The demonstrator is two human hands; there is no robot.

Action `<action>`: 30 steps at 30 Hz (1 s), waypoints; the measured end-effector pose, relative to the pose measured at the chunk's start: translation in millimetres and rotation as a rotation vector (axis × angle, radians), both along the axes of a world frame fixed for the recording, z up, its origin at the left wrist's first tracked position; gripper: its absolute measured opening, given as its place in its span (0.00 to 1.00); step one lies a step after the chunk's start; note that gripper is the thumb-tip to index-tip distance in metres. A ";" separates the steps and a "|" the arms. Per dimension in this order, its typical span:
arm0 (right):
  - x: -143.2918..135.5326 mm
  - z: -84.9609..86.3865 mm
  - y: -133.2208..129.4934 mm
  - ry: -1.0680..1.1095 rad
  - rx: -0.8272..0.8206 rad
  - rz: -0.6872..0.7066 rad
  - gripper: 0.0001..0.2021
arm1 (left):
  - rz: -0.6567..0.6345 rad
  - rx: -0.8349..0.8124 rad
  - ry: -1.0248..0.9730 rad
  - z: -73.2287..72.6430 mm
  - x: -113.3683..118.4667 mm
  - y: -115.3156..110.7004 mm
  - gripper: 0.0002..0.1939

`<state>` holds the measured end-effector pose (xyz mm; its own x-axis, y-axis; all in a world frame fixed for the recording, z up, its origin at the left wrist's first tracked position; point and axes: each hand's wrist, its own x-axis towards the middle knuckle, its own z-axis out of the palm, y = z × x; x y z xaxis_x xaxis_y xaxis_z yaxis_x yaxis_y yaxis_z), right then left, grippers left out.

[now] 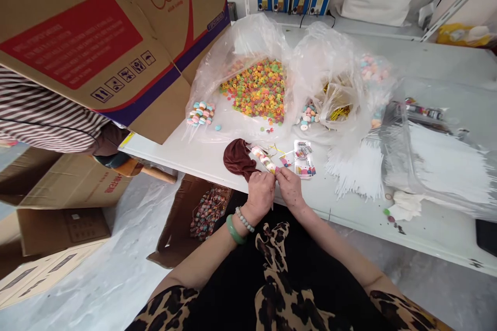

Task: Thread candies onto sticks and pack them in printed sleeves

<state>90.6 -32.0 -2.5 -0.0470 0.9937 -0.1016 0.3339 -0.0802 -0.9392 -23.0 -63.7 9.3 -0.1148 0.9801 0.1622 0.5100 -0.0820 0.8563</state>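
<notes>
Near the table's front edge, both hands meet at the lower end of a wrapped candy stick (263, 158) with pastel pieces inside. My left hand (261, 192), with beads and a green bangle at the wrist, has its fingers closed round that end. The fingers of my right hand (289, 186) pinch the same end from the right. A dark brown cloth (237, 159) lies just left of the stick. Gold ties (278, 150) are behind it, and a stack of printed labels (304, 159) lies to the right of it.
Behind are bags of ring candies (260, 90) and gold ties (339, 112). White sticks (359, 168) and a clear bag of white sticks (446, 160) lie right. A large carton (116, 26) overhangs the left; a box of wrapped candies (174, 222) stands below. A person's striped sleeve (46, 111) shows left.
</notes>
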 end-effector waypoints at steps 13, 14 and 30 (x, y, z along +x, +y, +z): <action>7.9 1.9 -3.6 0.085 -0.029 0.073 0.06 | 0.078 -0.094 -0.413 -1.7 -8.0 1.3 0.12; 7.7 -0.2 -1.6 0.047 0.003 0.057 0.06 | 0.048 -0.097 -0.429 -1.3 -7.0 0.5 0.12; 6.0 -3.8 -11.9 -0.688 0.870 0.301 0.19 | 0.114 -0.549 -1.134 1.6 -22.9 25.3 0.19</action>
